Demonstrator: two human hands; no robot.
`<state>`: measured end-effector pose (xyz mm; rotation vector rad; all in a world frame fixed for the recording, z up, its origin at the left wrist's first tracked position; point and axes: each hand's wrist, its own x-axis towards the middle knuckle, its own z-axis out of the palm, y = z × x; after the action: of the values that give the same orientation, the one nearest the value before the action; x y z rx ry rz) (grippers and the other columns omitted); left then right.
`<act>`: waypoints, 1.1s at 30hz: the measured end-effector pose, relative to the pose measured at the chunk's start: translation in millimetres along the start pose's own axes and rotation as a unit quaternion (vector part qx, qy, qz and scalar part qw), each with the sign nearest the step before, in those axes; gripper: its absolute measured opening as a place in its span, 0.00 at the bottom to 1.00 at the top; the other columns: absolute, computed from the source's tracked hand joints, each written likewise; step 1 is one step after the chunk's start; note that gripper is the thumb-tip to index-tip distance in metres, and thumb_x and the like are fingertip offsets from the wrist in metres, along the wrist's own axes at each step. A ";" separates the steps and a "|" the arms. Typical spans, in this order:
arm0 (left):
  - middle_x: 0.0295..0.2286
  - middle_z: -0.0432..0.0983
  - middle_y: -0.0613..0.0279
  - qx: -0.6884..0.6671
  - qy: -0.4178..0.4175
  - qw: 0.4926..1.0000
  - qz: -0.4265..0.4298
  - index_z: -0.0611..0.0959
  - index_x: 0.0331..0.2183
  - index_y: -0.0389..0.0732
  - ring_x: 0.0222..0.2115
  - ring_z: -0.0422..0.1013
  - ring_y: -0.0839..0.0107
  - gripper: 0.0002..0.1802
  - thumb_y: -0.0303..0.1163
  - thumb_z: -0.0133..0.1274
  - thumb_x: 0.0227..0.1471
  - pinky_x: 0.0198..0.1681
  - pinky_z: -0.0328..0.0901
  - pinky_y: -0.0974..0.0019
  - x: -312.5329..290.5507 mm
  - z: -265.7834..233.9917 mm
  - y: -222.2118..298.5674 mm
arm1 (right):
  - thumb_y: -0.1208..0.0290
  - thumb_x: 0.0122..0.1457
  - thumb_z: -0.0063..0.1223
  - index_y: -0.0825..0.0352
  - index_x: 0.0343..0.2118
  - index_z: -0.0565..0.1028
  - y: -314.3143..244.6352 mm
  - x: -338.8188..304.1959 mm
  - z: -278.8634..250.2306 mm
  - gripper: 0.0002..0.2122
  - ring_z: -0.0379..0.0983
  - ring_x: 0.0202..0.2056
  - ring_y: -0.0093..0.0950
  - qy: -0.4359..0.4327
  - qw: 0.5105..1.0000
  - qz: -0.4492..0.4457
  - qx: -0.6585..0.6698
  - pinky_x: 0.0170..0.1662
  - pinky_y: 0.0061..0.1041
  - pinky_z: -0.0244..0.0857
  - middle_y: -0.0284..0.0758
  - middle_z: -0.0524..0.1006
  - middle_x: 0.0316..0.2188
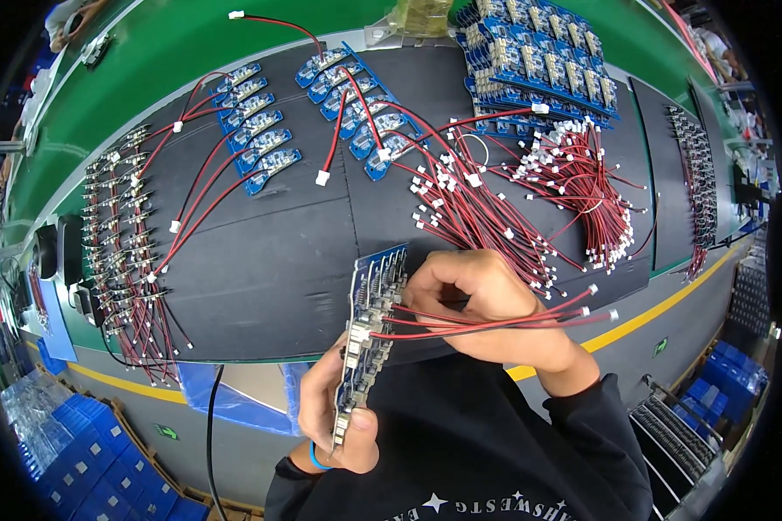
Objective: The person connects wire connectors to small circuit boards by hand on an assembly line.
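My left hand [343,417] is closed around the lower end of a blue circuit board panel [369,321], held upright on edge above the near side of the table. Several red-and-black cables [487,325] run from the panel's connectors to the right, across my right wrist, and end in white plugs. My right hand [482,300] is curled in a pinch against the upper right edge of the panel. Whatever lies between its fingertips is hidden. Past it lies a spread bundle of red-and-black cables [487,217] with white plugs.
A second, tied cable bundle [595,204] lies at the right. Stacked blue board panels [539,61] stand at the back right. Two panels, one middle [356,108] and one left [256,126], have cables attached. Wired boards [122,234] line the black mat's [261,260] left end.
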<state>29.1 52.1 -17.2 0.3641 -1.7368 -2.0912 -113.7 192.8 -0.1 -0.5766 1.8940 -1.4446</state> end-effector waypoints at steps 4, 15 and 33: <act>0.42 0.66 0.35 -0.034 0.018 0.999 -0.029 0.60 0.47 0.20 0.42 0.67 0.58 0.33 0.38 0.48 0.49 0.48 0.60 0.59 3.7 -0.3 1.1 | 0.83 0.46 0.52 0.73 0.23 0.70 2.0 0.4 5.0 0.03 0.67 0.20 0.20 0.027 1.000 -0.007 -0.001 0.24 0.19 0.61 0.33 0.70 0.17; 0.43 0.65 0.34 -0.034 0.036 0.998 -0.049 0.59 0.48 0.22 0.45 0.65 0.56 0.34 0.38 0.49 0.47 0.49 0.58 0.59 2.6 2.6 2.2 | 0.83 0.48 0.53 0.73 0.23 0.69 1.2 0.7 11.0 0.03 0.63 0.17 0.20 0.082 0.994 -0.051 -0.052 0.22 0.20 0.60 0.34 0.67 0.16; 0.50 0.55 0.34 -0.040 -0.189 0.980 -0.039 0.52 0.53 0.29 0.52 0.56 0.53 0.43 0.33 0.57 0.42 0.56 0.47 0.56 13.4 -14.0 -6.3 | 0.78 0.50 0.54 0.72 0.22 0.68 9.5 -2.7 7.9 0.07 0.64 0.22 0.15 0.057 0.996 0.013 0.062 0.26 0.15 0.60 0.31 0.72 0.20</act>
<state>22.6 34.6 -25.5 0.0063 -1.8575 -2.4008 -105.5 192.2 -9.7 -0.4162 1.8750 -1.5959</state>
